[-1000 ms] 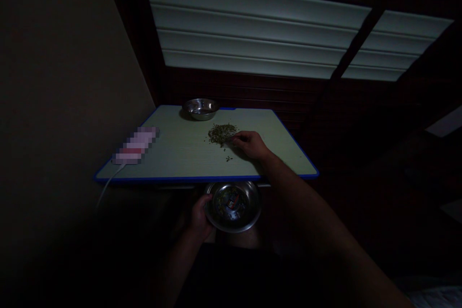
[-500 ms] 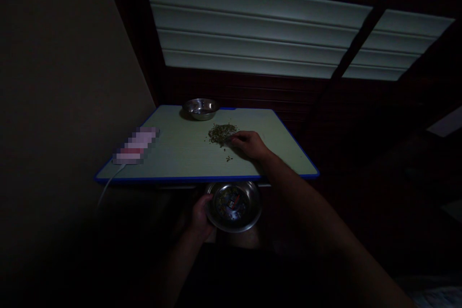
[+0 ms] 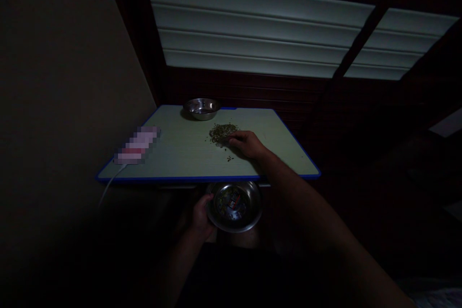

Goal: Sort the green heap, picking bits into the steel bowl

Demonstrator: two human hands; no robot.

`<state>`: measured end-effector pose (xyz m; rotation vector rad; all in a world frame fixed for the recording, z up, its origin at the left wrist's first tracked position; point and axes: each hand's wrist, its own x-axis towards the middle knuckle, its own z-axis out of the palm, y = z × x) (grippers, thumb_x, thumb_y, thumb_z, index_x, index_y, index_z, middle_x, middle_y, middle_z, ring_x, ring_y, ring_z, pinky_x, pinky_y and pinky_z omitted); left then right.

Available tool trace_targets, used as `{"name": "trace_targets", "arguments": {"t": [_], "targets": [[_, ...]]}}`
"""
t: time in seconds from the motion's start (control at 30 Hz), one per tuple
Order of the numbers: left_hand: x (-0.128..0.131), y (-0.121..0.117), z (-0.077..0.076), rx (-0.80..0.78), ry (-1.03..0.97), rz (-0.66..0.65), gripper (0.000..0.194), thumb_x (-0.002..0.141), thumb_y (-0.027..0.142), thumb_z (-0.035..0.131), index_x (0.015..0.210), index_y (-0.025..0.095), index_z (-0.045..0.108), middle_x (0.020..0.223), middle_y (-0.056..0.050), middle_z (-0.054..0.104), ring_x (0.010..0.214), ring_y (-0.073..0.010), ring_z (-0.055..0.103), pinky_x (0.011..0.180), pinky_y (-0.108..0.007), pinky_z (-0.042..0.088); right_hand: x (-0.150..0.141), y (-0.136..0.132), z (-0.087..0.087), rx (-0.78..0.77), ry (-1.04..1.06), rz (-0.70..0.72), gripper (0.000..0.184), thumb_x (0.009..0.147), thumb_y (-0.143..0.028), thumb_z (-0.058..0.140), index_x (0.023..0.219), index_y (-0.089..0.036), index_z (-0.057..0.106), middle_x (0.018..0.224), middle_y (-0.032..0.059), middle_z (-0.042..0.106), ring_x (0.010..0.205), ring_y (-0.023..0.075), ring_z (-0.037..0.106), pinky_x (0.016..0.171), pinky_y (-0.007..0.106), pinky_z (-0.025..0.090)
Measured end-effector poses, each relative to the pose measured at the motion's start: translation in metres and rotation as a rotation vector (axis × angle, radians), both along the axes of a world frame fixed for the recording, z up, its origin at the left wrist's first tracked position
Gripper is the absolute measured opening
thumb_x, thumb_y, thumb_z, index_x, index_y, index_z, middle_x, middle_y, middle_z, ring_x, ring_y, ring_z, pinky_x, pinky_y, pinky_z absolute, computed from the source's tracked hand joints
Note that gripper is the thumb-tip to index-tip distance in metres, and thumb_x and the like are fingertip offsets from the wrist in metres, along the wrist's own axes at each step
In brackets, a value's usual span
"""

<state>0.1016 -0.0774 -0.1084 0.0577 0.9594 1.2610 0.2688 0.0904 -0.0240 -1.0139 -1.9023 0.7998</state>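
Greenish-brown grains (image 3: 221, 131), tiny, loosely heaped, edges ragged, a few lying apart

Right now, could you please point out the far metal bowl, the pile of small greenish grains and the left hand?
Far metal bowl (image 3: 203, 116), head view: front outer wall.
Grain pile (image 3: 221, 131), head view: middle of the heap.
Left hand (image 3: 201, 214), head view: middle of the hand, below the thumb.
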Motion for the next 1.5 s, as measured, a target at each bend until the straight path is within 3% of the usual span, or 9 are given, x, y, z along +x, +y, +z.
{"name": "trace_targets", "arguments": {"t": [0.33, 0.6, 0.87, 1.1, 1.2, 1.33, 1.5], "targets": [[0.001, -0.001, 0.006, -0.014, 0.012, -0.022, 0.017, 0.065, 0.022, 0.063, 0.077, 0.013, 0.071, 0.073, -0.009, 0.074, 0.072, -0.025, 0.069, 0.066, -0.035, 0.054, 0.002, -0.008, 0.009, -0.032, 0.011, 0.079, 0.015, 0.08, -0.028, 0.062, 0.082, -0.016, 0.071, 0.082, 0.0027, 0.072, 0.078, 0.0137, 0.062, 0.079, 0.028, 0.048], [-0.002, -0.001, -0.001, 0.006, -0.007, -0.02, 0.017, 0.064, 0.023, 0.066, 0.076, 0.011, 0.07, 0.07, -0.008, 0.072, 0.07, -0.0251, 0.068, 0.067, -0.034, 0.054, 0.005, -0.012, 0.013, -0.095, 0.03, 0.146, 0.015, 0.077, -0.03, 0.066, 0.081, -0.016, 0.07, 0.082, 0.0034, 0.071, 0.078, 0.014, 0.061, 0.079, 0.029, 0.048], [0.0, -0.001, 0.003, -0.003, 0.002, -0.014, 0.019, 0.064, 0.022, 0.065, 0.079, 0.013, 0.071, 0.07, -0.007, 0.073, 0.07, -0.0252, 0.068, 0.066, -0.035, 0.054, 0.01, -0.019, 0.018, -0.191, 0.023, 0.218, 0.016, 0.076, -0.031, 0.071, 0.081, -0.016, 0.07, 0.08, 0.0039, 0.072, 0.076, 0.014, 0.061, 0.075, 0.028, 0.049], [-0.003, 0.0, -0.002, -0.012, 0.021, -0.024, 0.011, 0.064, 0.022, 0.066, 0.07, 0.013, 0.069, 0.065, -0.007, 0.071, 0.066, -0.0236, 0.068, 0.063, -0.033, 0.054, 0.014, -0.025, 0.021, -0.283, 0.041, 0.297, 0.022, 0.072, -0.034, 0.074, 0.081, -0.014, 0.07, 0.079, 0.0048, 0.072, 0.073, 0.0132, 0.061, 0.073, 0.027, 0.049], [-0.002, -0.001, 0.002, -0.015, 0.011, -0.03, 0.011, 0.065, 0.022, 0.066, 0.072, 0.014, 0.069, 0.066, -0.008, 0.072, 0.066, -0.0243, 0.068, 0.064, -0.034, 0.054, 0.016, -0.027, 0.024, -0.315, 0.051, 0.241, 0.024, 0.071, -0.035, 0.074, 0.082, -0.013, 0.07, 0.077, 0.0045, 0.071, 0.068, 0.0122, 0.059, 0.066, 0.025, 0.048], [-0.001, -0.001, 0.006, -0.028, 0.012, -0.024, 0.016, 0.064, 0.022, 0.064, 0.076, 0.014, 0.071, 0.068, -0.007, 0.072, 0.068, -0.0252, 0.068, 0.065, -0.035, 0.054, 0.026, -0.026, 0.027, -0.377, 0.101, 0.052, 0.029, 0.073, -0.038, 0.071, 0.087, -0.013, 0.072, 0.072, 0.0041, 0.07, 0.058, 0.0101, 0.055, 0.055, 0.022, 0.042], [-0.002, -0.001, 0.005, -0.034, 0.006, 0.0, 0.014, 0.062, 0.021, 0.065, 0.074, 0.014, 0.069, 0.064, -0.006, 0.07, 0.065, -0.0235, 0.067, 0.063, -0.034, 0.053, 0.041, -0.023, 0.024, -0.351, -0.029, -0.191, 0.02, 0.065, -0.028, 0.076, 0.075, -0.012, 0.074, 0.061, 0.0035, 0.067, 0.05, 0.0093, 0.05, 0.049, 0.023, 0.039]]}}
